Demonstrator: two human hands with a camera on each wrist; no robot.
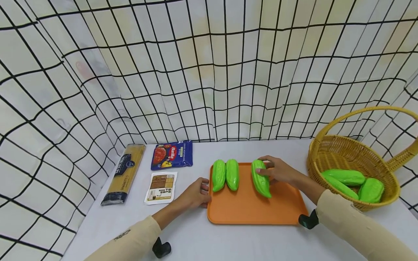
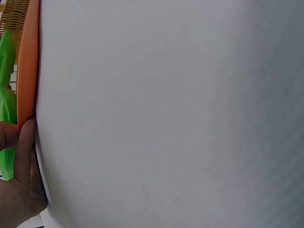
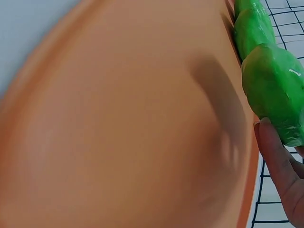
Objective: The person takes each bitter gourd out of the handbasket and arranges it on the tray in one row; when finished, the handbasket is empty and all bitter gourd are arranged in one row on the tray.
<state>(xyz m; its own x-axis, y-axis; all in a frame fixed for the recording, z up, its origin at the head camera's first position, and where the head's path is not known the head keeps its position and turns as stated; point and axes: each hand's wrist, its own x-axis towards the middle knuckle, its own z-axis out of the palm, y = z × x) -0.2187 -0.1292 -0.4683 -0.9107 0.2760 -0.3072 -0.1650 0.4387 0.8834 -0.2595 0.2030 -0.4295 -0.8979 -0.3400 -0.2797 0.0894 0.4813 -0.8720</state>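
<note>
An orange tray (image 1: 241, 210) lies on the white table, and my left hand (image 1: 196, 194) grips its left edge. The left wrist view shows the thumb on one side of the rim (image 2: 28, 61) and fingers on the other. Over the tray's right half, my right hand (image 1: 279, 170) holds a bright green, bumpy bitter melon (image 1: 261, 185), tilted with its pointed end toward me. Two more bitter melons, one at the left (image 1: 218, 175) and another beside it (image 1: 232, 174), lie on the tray's left part. In the right wrist view, fingertips touch the held melon (image 3: 273, 90).
At the right stands a wicker basket (image 1: 313, 166) with a tall handle and several green melons (image 1: 344, 177) inside. On the left lie a spaghetti pack (image 1: 125, 174), a blue Barilla pouch (image 1: 179, 156) and a brown-and-white sachet (image 1: 161, 188). Black netting over white cloth encloses the table.
</note>
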